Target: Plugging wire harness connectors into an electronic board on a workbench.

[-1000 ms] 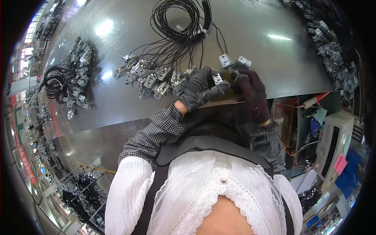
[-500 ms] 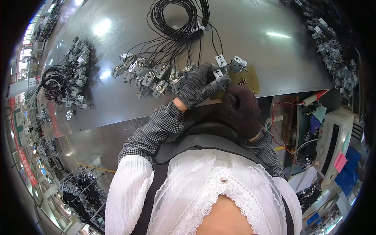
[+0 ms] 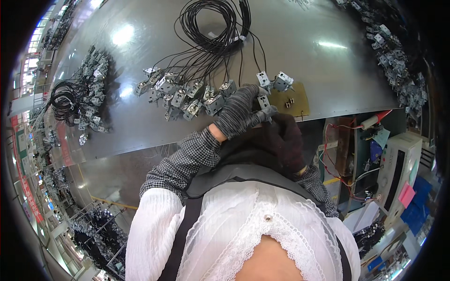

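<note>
My left hand [image 3: 239, 112], in a grey striped glove, pinches a small metal box-shaped part [image 3: 263, 101] at the table's front edge. Close beside it on the right is my right hand [image 3: 287, 143], in a dark maroon glove, just below the edge. Its fingers are bent together; whatever they hold is hidden. Two similar metal boxes, one nearer [image 3: 263, 79] and one farther right [image 3: 283, 81], lie past the left fingertips. Left of that hand sits a cluster of metal boxes [image 3: 178, 96], joined by thin black leads to a coil [image 3: 180, 21].
A yellow-brown plate [image 3: 301, 100] with small brass-coloured pieces [image 3: 289, 102] lies on the metal table [image 3: 318, 61]. More boxes are heaped at the left [image 3: 96, 89] and far right [image 3: 398, 65]. A pale instrument [image 3: 398, 164] with red wires stands below right.
Both hands have come slightly nearer my body, the left still pinching the metal box. My right hand has dropped lower, uncovering more of the yellow-brown plate.
</note>
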`<move>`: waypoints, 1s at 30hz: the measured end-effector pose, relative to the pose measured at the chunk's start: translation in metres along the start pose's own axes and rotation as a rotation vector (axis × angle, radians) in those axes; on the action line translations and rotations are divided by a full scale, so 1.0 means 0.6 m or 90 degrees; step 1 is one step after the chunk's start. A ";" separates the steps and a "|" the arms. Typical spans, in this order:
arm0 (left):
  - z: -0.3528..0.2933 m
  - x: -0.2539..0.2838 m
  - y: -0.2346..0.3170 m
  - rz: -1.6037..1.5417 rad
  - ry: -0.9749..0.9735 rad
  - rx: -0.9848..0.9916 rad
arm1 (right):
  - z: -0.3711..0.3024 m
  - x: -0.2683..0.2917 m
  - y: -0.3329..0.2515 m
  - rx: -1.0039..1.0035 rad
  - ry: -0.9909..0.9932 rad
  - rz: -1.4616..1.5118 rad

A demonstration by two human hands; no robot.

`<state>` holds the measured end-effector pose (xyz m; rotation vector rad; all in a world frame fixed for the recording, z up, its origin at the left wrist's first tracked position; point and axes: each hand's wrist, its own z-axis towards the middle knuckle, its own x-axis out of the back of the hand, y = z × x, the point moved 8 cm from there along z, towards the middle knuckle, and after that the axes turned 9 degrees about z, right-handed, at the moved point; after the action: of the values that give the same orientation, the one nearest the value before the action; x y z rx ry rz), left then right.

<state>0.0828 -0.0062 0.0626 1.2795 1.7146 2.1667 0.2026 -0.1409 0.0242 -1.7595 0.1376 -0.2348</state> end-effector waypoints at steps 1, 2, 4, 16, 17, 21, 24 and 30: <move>-0.003 0.003 0.007 0.053 0.034 -0.040 | 0.000 0.008 -0.022 0.052 0.042 -0.107; -0.006 0.000 0.004 0.054 0.034 -0.040 | 0.002 0.009 -0.028 0.052 0.042 -0.107; -0.003 -0.003 0.002 0.063 0.052 -0.026 | 0.000 -0.012 0.022 -0.247 -0.035 0.381; 0.012 -0.014 0.001 0.063 0.023 0.015 | 0.010 0.009 -0.053 0.210 0.037 -0.140; 0.013 -0.014 0.001 0.063 0.022 0.015 | 0.009 0.011 -0.059 0.209 0.038 -0.139; 0.011 -0.012 0.002 0.085 0.043 0.027 | 0.020 0.026 -0.055 0.052 -0.012 -0.011; 0.002 -0.024 0.006 -0.111 0.051 0.063 | 0.004 -0.016 0.016 -0.262 -0.085 0.680; -0.018 0.089 0.078 0.390 0.076 -0.075 | -0.011 -0.026 0.011 -0.392 -0.063 0.857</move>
<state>0.0602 -0.0023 0.1306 1.8594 1.3136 2.6540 0.1862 -0.1448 0.0178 -1.8735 1.3591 0.9528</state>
